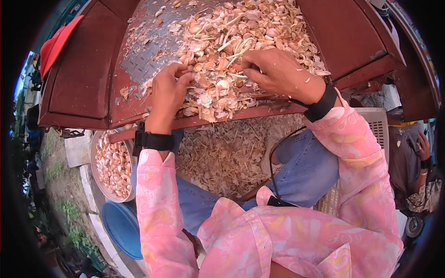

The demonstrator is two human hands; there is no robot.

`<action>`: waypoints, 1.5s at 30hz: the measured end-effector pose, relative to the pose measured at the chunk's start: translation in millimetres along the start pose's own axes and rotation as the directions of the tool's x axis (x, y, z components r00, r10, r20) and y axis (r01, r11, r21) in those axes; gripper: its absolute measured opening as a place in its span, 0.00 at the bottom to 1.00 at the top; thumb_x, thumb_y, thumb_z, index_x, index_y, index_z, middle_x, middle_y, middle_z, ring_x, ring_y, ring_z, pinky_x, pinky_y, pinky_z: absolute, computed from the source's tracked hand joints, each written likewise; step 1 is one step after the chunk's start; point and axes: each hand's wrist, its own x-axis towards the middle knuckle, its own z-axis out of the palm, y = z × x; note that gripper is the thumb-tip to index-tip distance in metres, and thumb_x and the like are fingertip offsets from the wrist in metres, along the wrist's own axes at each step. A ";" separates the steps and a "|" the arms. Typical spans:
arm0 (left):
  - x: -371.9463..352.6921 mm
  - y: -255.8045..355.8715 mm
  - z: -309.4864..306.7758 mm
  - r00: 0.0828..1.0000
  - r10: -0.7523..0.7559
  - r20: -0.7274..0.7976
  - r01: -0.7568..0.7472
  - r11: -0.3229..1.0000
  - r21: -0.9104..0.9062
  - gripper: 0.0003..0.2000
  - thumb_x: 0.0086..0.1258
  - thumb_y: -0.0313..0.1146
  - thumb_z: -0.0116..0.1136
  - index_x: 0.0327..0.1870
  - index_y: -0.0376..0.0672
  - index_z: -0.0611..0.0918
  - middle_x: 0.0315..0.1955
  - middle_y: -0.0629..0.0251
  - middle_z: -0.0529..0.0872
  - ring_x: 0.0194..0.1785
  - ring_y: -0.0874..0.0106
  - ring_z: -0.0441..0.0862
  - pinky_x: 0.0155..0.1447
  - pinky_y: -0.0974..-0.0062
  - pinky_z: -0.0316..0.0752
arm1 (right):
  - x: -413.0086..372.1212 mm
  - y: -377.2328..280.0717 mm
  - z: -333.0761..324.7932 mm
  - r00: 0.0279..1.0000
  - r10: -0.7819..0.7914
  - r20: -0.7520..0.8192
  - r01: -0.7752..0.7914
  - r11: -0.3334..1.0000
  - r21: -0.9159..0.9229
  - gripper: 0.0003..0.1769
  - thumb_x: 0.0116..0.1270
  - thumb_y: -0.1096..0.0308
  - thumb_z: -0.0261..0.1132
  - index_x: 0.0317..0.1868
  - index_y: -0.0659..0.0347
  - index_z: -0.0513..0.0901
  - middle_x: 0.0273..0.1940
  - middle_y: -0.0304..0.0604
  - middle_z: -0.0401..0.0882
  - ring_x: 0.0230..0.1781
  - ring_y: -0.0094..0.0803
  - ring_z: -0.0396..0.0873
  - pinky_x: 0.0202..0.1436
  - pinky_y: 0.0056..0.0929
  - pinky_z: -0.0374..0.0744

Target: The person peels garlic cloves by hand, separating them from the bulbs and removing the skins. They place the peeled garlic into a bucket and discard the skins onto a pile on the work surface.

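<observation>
A heap of garlic (259,28) lies on a metal-topped work surface, with loose cloves, papery skins and dry stalks mixed together. At the heap's near left edge is my left hand (169,88), its thumb and fingers bent towards each other; what lies between the fingertips is too small to make out. My right hand (281,73) rests over the right part of the heap, fingers curled downwards by some pale stalks. Its fingertips are partly hidden, so I cannot make out what it grips. Both wrists wear black bands.
Below left, a round bowl (96,157) holds separated garlic cloves (112,169), beside a blue basin (121,229). Skins and stalks (222,153) cover the ground between my legs. Red-brown metal panels (79,69) flank the surface. Another person (412,162) sits at the far right.
</observation>
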 end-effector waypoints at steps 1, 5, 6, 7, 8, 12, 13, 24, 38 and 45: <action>3.7 -2.3 5.3 0.995 0.090 0.047 -0.097 0.980 0.172 0.09 0.58 0.26 0.56 0.39 0.34 0.78 0.31 0.57 0.82 0.34 0.65 0.80 0.38 0.71 0.72 | 1.0 0.7 -0.6 1.000 -0.005 -0.021 0.005 1.000 0.025 0.07 0.57 0.67 0.55 0.30 0.61 0.76 0.24 0.49 0.77 0.29 0.50 0.76 0.32 0.42 0.74; 14.0 -9.5 9.1 0.970 0.059 0.236 -0.125 0.953 0.277 0.09 0.58 0.25 0.54 0.39 0.34 0.77 0.33 0.52 0.82 0.37 0.62 0.81 0.40 0.70 0.73 | -17.9 -4.1 -15.1 0.879 -0.128 0.459 -0.075 0.914 0.398 0.09 0.54 0.68 0.56 0.26 0.66 0.76 0.19 0.45 0.74 0.20 0.28 0.73 0.28 0.30 0.71; 13.5 -12.7 7.9 0.967 0.151 0.205 -0.209 0.931 0.298 0.07 0.57 0.25 0.54 0.36 0.33 0.76 0.33 0.51 0.82 0.37 0.59 0.80 0.41 0.66 0.72 | -30.4 -10.6 -12.9 0.807 -0.161 0.569 -0.163 0.864 0.476 0.09 0.54 0.68 0.56 0.26 0.67 0.76 0.20 0.46 0.74 0.21 0.29 0.73 0.28 0.31 0.71; 11.8 -13.2 5.9 0.954 0.240 0.178 -0.287 0.901 0.327 0.06 0.57 0.26 0.54 0.33 0.32 0.75 0.33 0.49 0.81 0.37 0.55 0.79 0.42 0.62 0.72 | -46.9 -17.5 -7.0 0.723 -0.211 0.658 -0.258 0.801 0.540 0.09 0.53 0.68 0.56 0.26 0.68 0.75 0.20 0.47 0.75 0.22 0.30 0.74 0.28 0.32 0.71; 11.1 -13.2 4.5 0.955 0.234 0.183 -0.283 0.903 0.324 0.06 0.57 0.26 0.54 0.33 0.32 0.75 0.33 0.49 0.81 0.37 0.55 0.79 0.42 0.62 0.72 | -64.6 -15.0 11.4 0.590 -0.272 0.761 -0.210 0.857 0.470 0.09 0.54 0.69 0.56 0.27 0.68 0.76 0.22 0.48 0.77 0.24 0.32 0.75 0.30 0.32 0.72; 10.5 -19.7 8.9 0.978 0.171 0.118 -0.196 0.945 0.260 0.09 0.60 0.29 0.51 0.34 0.30 0.75 0.31 0.52 0.84 0.33 0.60 0.80 0.41 0.66 0.73 | -182.6 48.7 133.3 0.442 -0.091 0.893 -0.098 0.984 0.149 0.11 0.58 0.67 0.53 0.29 0.66 0.78 0.29 0.55 0.78 0.28 0.51 0.75 0.36 0.43 0.73; 10.7 -17.6 3.9 0.995 0.007 0.095 -0.024 0.985 0.173 0.11 0.61 0.31 0.52 0.37 0.30 0.76 0.28 0.58 0.83 0.30 0.66 0.78 0.38 0.71 0.73 | -203.1 75.1 158.5 0.517 -0.009 0.856 -0.107 0.991 0.075 0.11 0.57 0.67 0.53 0.28 0.66 0.78 0.29 0.55 0.78 0.29 0.51 0.76 0.37 0.44 0.73; -140.1 36.0 -46.9 0.785 -0.413 0.461 0.359 -0.304 -0.883 0.20 0.73 0.28 0.34 0.61 0.25 0.57 0.36 0.52 0.66 0.28 0.73 0.68 0.24 0.84 0.73 | -175.9 169.1 272.5 0.749 0.217 0.626 -0.178 0.976 -0.125 0.09 0.50 0.67 0.59 0.30 0.64 0.80 0.30 0.50 0.79 0.32 0.46 0.78 0.37 0.39 0.75; -167.5 41.6 16.1 0.623 -0.502 0.600 0.447 -0.401 -0.800 0.14 0.70 0.30 0.44 0.51 0.28 0.67 0.33 0.53 0.71 0.27 0.74 0.71 0.26 0.85 0.71 | -102.3 129.2 364.6 0.799 0.296 0.524 -0.213 0.953 -0.213 0.10 0.52 0.67 0.59 0.31 0.64 0.79 0.30 0.50 0.79 0.31 0.46 0.78 0.36 0.39 0.75; -173.1 51.0 27.1 0.608 -0.589 0.533 0.513 -0.221 -0.829 0.14 0.71 0.31 0.44 0.50 0.28 0.71 0.30 0.59 0.76 0.24 0.79 0.70 0.26 0.88 0.67 | -155.4 156.2 316.2 0.839 0.299 0.455 -0.229 0.952 -0.204 0.10 0.52 0.67 0.59 0.32 0.64 0.78 0.30 0.50 0.79 0.31 0.46 0.78 0.35 0.39 0.75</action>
